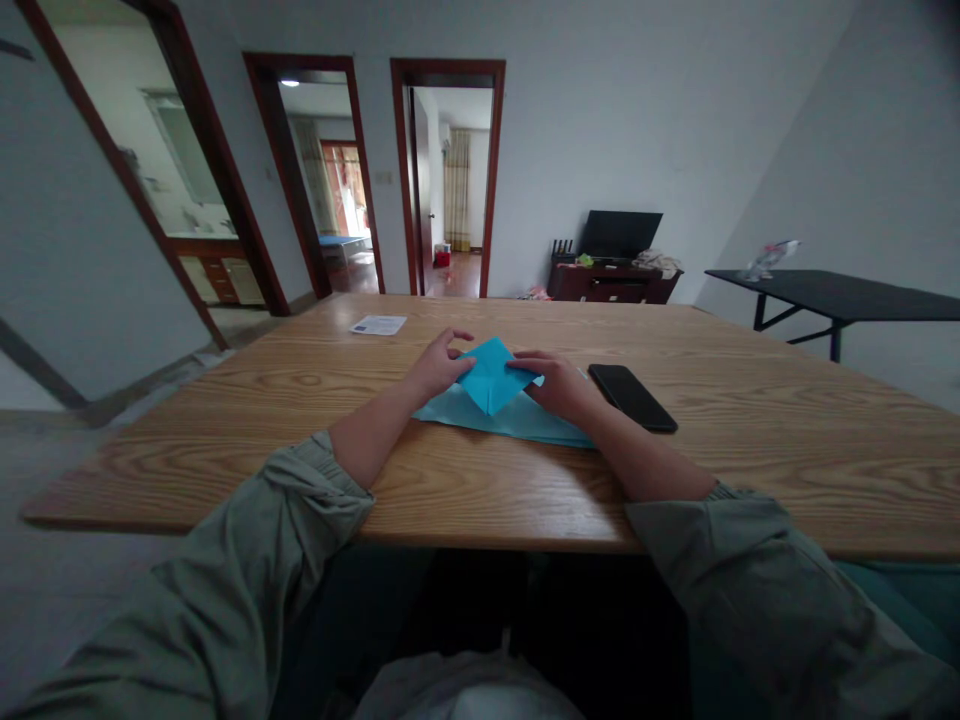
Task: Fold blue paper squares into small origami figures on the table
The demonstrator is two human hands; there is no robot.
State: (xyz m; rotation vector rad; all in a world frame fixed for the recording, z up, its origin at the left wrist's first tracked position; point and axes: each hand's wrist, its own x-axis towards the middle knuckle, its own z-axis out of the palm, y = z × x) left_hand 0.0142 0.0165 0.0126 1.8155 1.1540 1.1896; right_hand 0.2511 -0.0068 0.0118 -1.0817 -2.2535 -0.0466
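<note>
- The folded blue paper (491,378) lies near the middle of the wooden table (300,430), on top of a paler blue sheet (536,423) that lies flat on the wood.
- The left hand (439,368) grips the paper's edge at 9 o'clock, thumb and fingers closed narrowly on it.
- The right hand (559,385) grips the corner at 3 o'clock, fingers curled over it and the palm low on the pale sheet.
- Both forearms rest on the table, with green sleeves pushed back at the near edge.
- A black phone (631,396) lies flat on the table at 3 o'clock from the paper, just beside the right hand.
- A white card (379,324) lies at 10 o'clock, well apart, near the far edge.
- The tabletop is light wood with bold grain.
- Beyond it, at 1 o'clock, a dark screen (621,233) stands on a low dark cabinet (611,285) against the pale wall.
- A black side table (847,293) stands at 2 o'clock.
- Red-brown framed doorways (448,68) open at 11 to 12 o'clock.
</note>
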